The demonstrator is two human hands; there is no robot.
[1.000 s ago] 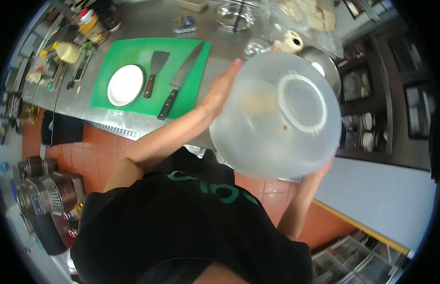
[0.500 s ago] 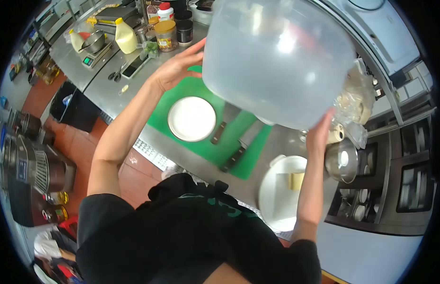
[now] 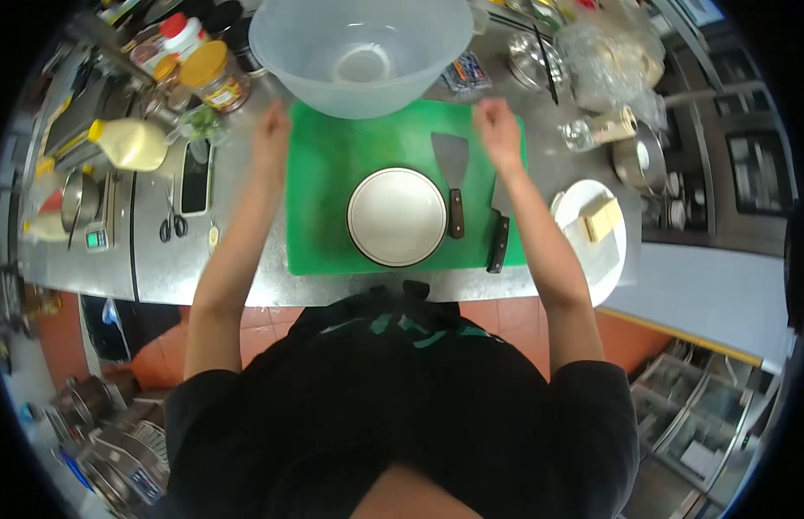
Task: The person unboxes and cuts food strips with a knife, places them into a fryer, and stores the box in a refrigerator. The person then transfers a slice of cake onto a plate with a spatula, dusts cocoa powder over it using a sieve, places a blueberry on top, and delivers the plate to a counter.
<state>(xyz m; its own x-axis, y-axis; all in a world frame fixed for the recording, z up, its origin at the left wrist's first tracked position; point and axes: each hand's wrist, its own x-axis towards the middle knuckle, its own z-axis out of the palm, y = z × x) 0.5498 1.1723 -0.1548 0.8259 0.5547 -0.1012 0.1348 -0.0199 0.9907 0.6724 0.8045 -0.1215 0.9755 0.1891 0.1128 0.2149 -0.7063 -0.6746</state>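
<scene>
Beyond the curled, empty left hand [image 3: 272,130] and right hand [image 3: 497,130], the translucent plastic bowl [image 3: 367,99] is already resting set down, unfilled.

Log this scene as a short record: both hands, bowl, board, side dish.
Left hand: blurred, near the green board's left edge, nothing visibly held
Right hand: blurred, near its far right corner, nothing visibly held
Bowl: translucent, upright, at the far edge
On board: white plate, spatula, knife
White dish: right of board, bearing pale yellow block
</scene>
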